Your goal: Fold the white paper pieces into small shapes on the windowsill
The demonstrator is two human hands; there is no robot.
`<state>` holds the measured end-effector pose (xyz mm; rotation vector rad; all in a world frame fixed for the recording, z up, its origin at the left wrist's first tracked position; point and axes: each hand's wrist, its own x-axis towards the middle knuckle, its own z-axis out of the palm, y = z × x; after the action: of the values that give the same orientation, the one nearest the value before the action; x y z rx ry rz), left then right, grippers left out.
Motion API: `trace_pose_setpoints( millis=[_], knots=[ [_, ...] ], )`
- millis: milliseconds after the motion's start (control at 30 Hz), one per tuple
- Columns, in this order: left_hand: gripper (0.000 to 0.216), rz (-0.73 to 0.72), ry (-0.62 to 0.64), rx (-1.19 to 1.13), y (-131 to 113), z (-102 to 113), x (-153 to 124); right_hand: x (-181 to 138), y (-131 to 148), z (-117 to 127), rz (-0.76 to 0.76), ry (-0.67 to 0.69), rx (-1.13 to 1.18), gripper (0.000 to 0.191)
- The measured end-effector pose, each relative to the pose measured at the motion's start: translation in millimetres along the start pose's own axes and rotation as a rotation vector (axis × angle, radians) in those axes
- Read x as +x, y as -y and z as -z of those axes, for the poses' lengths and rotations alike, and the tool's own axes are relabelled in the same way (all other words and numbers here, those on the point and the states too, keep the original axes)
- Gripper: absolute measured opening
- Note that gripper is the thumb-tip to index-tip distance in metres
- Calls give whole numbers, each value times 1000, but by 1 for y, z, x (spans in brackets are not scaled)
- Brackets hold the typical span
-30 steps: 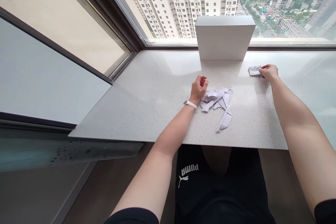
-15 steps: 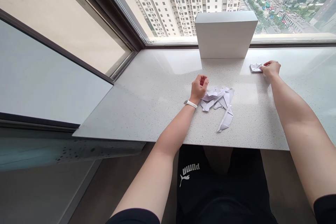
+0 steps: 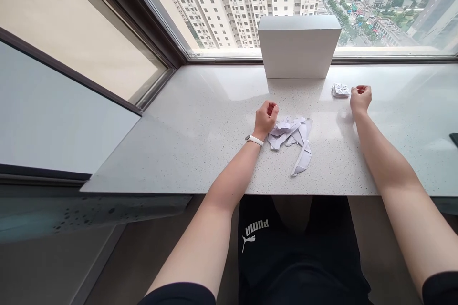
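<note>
A small stack of folded white paper squares [image 3: 340, 90], its creases crossing at the middle, lies on the white speckled sill [image 3: 211, 147] right of the box. My right hand [image 3: 361, 99] is just to the right of the stack, apart from it, with fingers curled in and nothing seen in them. Beside the loose heap of folded paper pieces [image 3: 290, 132] rests my left hand [image 3: 265, 116], its fingers closed into a loose fist. The left wrist, wearing a white band [image 3: 255, 140], is close against the heap's left edge. One long folded strip [image 3: 302, 159] sticks out toward me.
A white box [image 3: 298, 50] stands upright at the back against the window. Window frames [image 3: 150, 24] bound the sill at the left and back. A dark object [image 3: 453, 139] is cut off at the right edge. The sill's front edge runs above my lap.
My right hand has let go of the folded paper stack and drawn slightly away to its right. The left hand stays beside the heap. The view has shifted slightly right.
</note>
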<state>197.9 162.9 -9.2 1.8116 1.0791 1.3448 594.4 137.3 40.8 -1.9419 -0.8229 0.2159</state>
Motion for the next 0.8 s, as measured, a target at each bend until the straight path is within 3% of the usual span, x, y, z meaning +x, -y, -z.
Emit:
trace_pose_setpoints(
  millis=[67,200,267,400,533,633,800],
  knots=[
    [33,4,-5,-6,0,-1,2,-33,7,3,139,159,83,26],
    [34,-9,-18,-6,-2,0,6,-99,26,11,340,799,114,44],
    [35,-43,19,26,-5,3,6,-121,32,17,398,968,55,42],
    [36,-165,175,110,-15,10,0,-138,34,28,488,1052,-57,33],
    [40,-211,297,176,-27,15,-8,-134,32,39,480,1191,-75,49],
    [41,-213,338,196,-31,17,-9,-135,34,42,471,1203,-107,62],
    [37,-184,333,204,-22,23,-1,-149,33,34,492,1178,-226,55]
  ],
)
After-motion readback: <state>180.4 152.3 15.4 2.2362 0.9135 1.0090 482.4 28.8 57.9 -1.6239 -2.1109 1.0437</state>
